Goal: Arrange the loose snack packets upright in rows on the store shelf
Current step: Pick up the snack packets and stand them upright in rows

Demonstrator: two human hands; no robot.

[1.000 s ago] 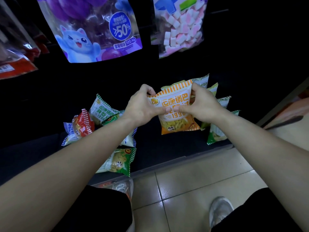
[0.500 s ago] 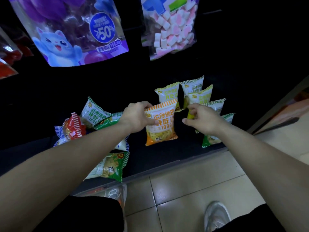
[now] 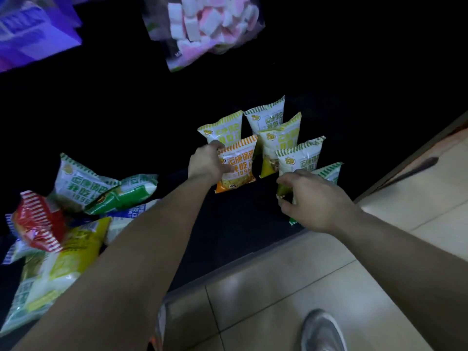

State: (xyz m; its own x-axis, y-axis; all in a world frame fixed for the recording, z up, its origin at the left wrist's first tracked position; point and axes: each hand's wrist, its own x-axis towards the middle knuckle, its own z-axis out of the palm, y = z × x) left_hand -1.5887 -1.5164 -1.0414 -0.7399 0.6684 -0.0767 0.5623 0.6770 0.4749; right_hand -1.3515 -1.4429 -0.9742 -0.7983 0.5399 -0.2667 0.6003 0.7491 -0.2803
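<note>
An orange snack packet stands upright on the dark shelf, and my left hand grips its left edge. Behind it and to its right, several green-and-white packets stand upright in rows, among them one at the back and one near the front. My right hand curls round the lower corner of that front green packet. A loose heap lies at the left: a red packet, a green-striped packet, a green packet and a yellow packet.
A marshmallow bag and a purple bag hang above the shelf. The shelf's front edge meets a beige tiled floor. My shoe shows at the bottom right.
The orange packet went from both hands down onto the shelf, in front of the back-left packet. My right hand let go of it and moved right to the front green packet.
</note>
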